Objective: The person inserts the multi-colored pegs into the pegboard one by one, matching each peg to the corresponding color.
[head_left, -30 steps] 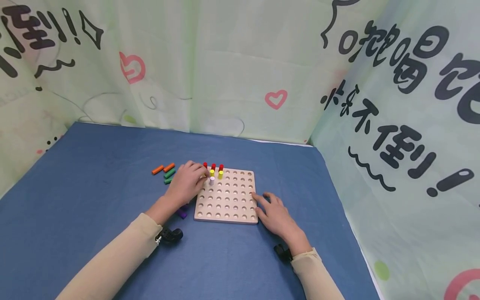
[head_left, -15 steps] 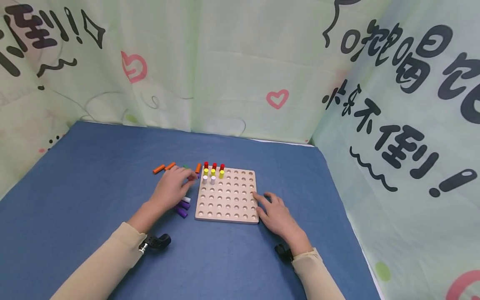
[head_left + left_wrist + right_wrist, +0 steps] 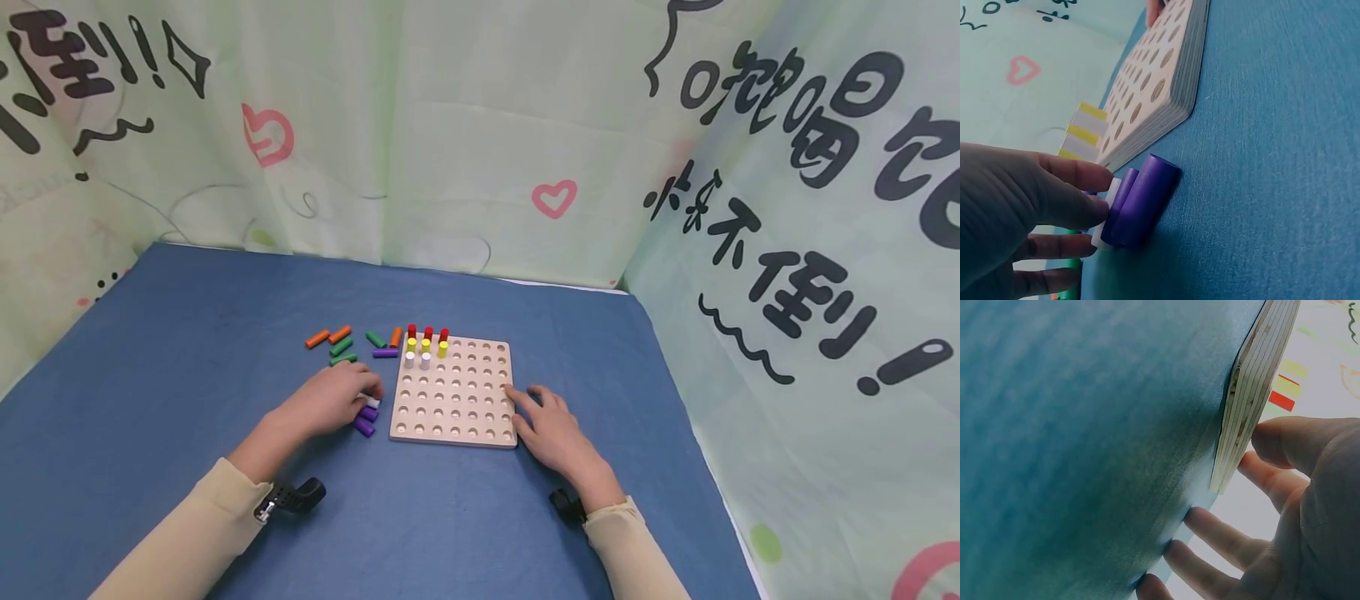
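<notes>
My left hand (image 3: 333, 398) is bent down left of the pegboard, its thumb and index finger pinching a white peg (image 3: 1102, 239) that lies against two purple pegs (image 3: 1150, 194). The wooden pegboard (image 3: 472, 408) has rows of round holes. Along its far left part stand three red pegs (image 3: 428, 332), three yellow pegs (image 3: 426, 346) and two white pegs (image 3: 409, 361). My right hand (image 3: 555, 429) rests at the board's right side with fingers spread. In the right wrist view its thumb (image 3: 1272, 440) meets the board's edge, and other fingertips touch the cloth.
Orange pegs (image 3: 317, 339) and green pegs (image 3: 341, 346) lie loose on the blue cloth (image 3: 225, 333) beyond my left hand. Another purple peg (image 3: 386, 353) and an orange peg (image 3: 396, 337) lie near the board's far left corner. A printed curtain (image 3: 450, 150) surrounds the table.
My left hand has left the board, where a second white peg now stands beside the first, and moved left and toward me to the loose white peg. The right hand stays put.
</notes>
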`<state>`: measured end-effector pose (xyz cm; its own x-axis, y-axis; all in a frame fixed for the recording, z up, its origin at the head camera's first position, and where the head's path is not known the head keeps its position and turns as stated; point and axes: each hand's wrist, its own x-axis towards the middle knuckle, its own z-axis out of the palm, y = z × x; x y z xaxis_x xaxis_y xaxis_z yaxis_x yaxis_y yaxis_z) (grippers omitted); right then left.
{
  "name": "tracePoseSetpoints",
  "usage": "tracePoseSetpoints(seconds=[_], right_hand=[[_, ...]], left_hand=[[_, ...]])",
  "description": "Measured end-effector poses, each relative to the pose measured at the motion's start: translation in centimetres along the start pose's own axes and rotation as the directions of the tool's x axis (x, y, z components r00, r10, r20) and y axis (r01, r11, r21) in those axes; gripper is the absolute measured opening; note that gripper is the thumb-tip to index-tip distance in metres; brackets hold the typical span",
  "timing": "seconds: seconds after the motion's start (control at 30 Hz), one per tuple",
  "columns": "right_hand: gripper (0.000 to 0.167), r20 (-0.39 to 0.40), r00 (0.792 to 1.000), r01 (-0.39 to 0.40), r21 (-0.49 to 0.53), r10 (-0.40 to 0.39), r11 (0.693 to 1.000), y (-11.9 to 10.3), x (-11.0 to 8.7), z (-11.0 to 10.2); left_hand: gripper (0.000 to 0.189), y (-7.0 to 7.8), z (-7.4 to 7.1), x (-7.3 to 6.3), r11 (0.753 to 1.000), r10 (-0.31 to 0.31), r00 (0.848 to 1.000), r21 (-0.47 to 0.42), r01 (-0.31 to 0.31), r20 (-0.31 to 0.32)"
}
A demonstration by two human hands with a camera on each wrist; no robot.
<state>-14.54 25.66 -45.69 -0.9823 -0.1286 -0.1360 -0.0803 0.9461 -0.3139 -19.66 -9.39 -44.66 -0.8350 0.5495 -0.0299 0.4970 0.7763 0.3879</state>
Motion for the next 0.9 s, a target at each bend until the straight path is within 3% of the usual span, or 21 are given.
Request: tracePoseSetpoints(seconds=[0.33, 0.5, 0.9], right_hand=[[0.05, -0.011, 1.0, 0.017, 0.008, -0.017, 1.0, 0.0, -0.12, -0.07], [0.05, -0.011, 1.0, 0.015, 0.011, -0.015, 1.0, -0.03, -0.2, -0.17], [0.05, -0.009, 1.0, 0.013, 0.015, -0.013, 1.0, 0.03, -0.14, -0.02]], left_hand=[[0.027, 0.22, -0.25, 0.02, 0.999, 0.03, 0.996, -0.024, -0.028, 0.079], [0.025, 0.01, -0.31, 0.03, 1.0, 0.023, 0.999, -0.021, -0.022, 0.046], [0.017, 0.13, 0.07, -0.05, 0.997, 0.071, 0.996, -0.013, -0.072, -0.047]])
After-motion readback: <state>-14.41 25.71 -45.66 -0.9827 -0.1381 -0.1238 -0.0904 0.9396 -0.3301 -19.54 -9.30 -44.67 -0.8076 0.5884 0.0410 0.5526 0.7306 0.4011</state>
